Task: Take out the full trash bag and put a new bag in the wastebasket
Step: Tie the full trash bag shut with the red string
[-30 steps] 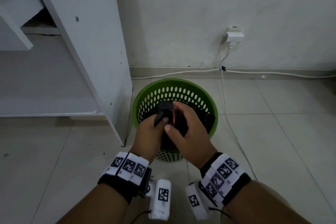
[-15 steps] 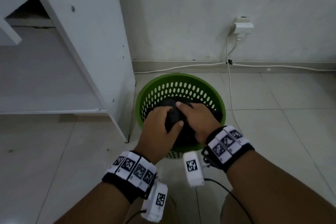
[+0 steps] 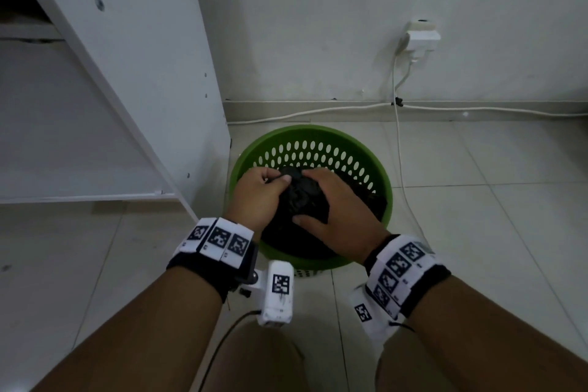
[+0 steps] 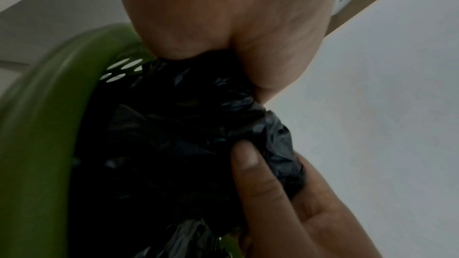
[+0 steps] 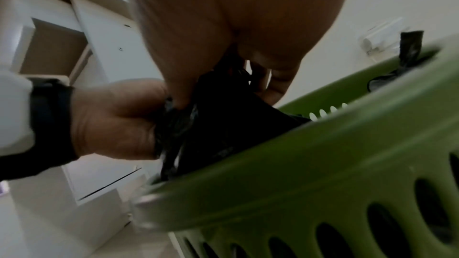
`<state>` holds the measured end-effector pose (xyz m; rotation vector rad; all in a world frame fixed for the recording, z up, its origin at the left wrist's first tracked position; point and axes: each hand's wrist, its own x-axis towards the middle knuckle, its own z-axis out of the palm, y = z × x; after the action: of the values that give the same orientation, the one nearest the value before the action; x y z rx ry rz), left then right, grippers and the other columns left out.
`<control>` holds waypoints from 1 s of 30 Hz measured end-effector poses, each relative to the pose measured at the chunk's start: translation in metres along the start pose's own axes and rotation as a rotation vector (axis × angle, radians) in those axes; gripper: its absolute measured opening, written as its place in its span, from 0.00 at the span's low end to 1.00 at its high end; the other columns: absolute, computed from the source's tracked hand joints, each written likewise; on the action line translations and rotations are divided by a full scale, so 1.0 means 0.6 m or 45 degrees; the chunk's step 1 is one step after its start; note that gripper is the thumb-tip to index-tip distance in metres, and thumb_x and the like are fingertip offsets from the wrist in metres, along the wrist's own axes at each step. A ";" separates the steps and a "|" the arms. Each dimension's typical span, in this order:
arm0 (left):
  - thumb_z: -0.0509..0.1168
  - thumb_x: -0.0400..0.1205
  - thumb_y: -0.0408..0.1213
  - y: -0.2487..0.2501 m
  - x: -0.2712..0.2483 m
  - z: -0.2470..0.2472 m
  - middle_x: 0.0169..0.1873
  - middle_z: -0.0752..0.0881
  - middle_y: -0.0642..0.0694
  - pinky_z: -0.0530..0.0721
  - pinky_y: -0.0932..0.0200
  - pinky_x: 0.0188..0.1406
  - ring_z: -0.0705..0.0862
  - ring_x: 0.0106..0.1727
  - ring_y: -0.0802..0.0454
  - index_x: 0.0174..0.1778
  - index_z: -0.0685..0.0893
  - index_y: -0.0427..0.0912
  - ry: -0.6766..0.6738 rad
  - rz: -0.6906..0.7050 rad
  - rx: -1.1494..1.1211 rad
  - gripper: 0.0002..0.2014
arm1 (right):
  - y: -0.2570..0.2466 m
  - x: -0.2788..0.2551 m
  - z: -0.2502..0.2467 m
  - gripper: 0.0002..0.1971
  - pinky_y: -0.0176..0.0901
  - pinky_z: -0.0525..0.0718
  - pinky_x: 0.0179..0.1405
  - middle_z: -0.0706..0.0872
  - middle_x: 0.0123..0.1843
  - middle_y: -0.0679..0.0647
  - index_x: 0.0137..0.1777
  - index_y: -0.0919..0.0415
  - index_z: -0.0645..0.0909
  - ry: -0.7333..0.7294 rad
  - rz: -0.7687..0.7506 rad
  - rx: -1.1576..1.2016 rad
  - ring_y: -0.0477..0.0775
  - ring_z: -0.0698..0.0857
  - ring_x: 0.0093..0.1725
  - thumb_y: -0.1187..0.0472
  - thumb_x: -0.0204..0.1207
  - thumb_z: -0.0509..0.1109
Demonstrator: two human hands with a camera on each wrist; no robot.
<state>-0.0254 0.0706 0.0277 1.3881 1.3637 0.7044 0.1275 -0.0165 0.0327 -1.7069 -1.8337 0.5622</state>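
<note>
While the black trash bag point(image 3: 304, 197) sits bunched inside the green wastebasket point(image 3: 378, 169) on the tiled floor point(image 3: 477, 200), the left hand point(image 3: 257, 197) pinches its gathered top and the right hand point(image 3: 337, 216) curls around the bundle from the right. Just left of the wastebasket stands a white cabinet point(image 3: 159, 73); on the far wall, a charger point(image 3: 421, 38) trails a white cable point(image 3: 399, 137).

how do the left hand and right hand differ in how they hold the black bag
The left hand pinches gathered plastic at the top of the black bag; the right hand wraps over its bunched bulk. The left hand sits by the green wastebasket's left rim, the right nearer its middle. Both have a grip on the bag inside the basket.
</note>
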 end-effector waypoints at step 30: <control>0.65 0.84 0.43 -0.035 -0.011 -0.042 0.31 0.85 0.48 0.77 0.57 0.35 0.83 0.34 0.50 0.38 0.88 0.42 -0.093 0.560 0.864 0.13 | 0.038 0.051 0.002 0.15 0.47 0.81 0.62 0.88 0.60 0.51 0.66 0.53 0.82 -0.256 0.305 -0.084 0.52 0.85 0.58 0.56 0.80 0.69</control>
<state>-0.0572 0.0671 0.0175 2.2756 1.3039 0.4684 0.1433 0.0161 0.0209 -1.9930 -1.8107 0.8044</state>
